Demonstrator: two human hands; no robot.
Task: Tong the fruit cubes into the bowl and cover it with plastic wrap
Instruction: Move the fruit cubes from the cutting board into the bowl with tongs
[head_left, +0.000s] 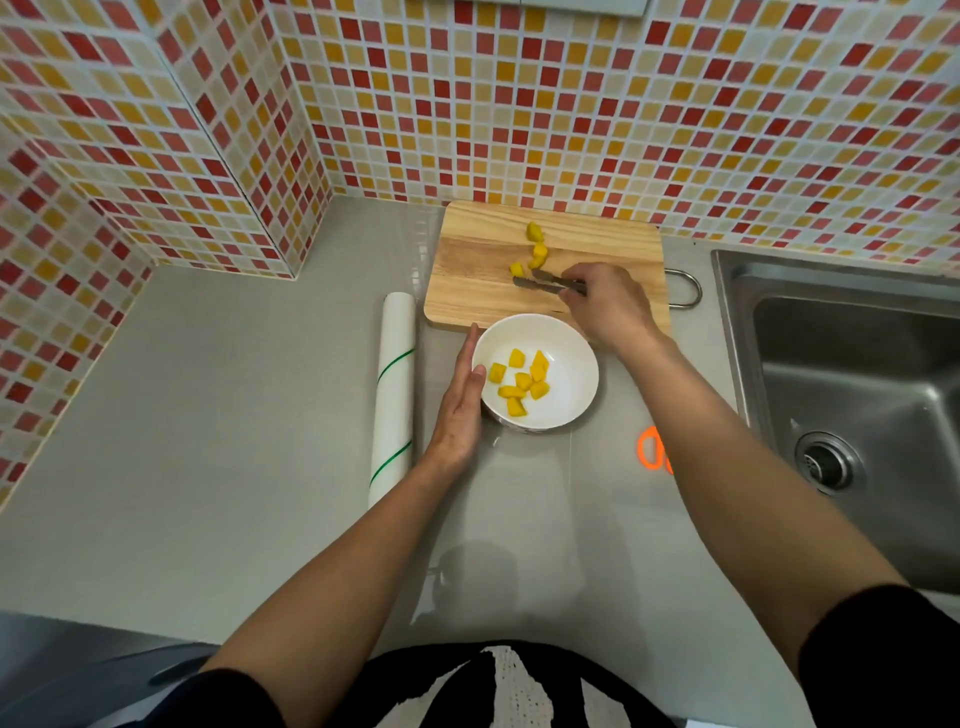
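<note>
A white bowl (571, 358) stands on the grey counter and holds several yellow fruit cubes (523, 382). My left hand (460, 410) lies flat against the bowl's left side with straight fingers. Behind the bowl lies a wooden cutting board (478, 260) with three yellow cubes (537, 249) on it. My right hand (605, 301) grips metal tongs (540, 281) over the board. The tong tips are spread apart and point left, just beside the nearest cube (516, 269), with nothing between them. A roll of plastic wrap (395, 395) lies left of the bowl.
A steel sink (852, 395) lies to the right. Orange scissor handles (653, 449) show on the counter beside my right forearm. Mosaic tiled walls close the back and left, with a jutting corner at the back left.
</note>
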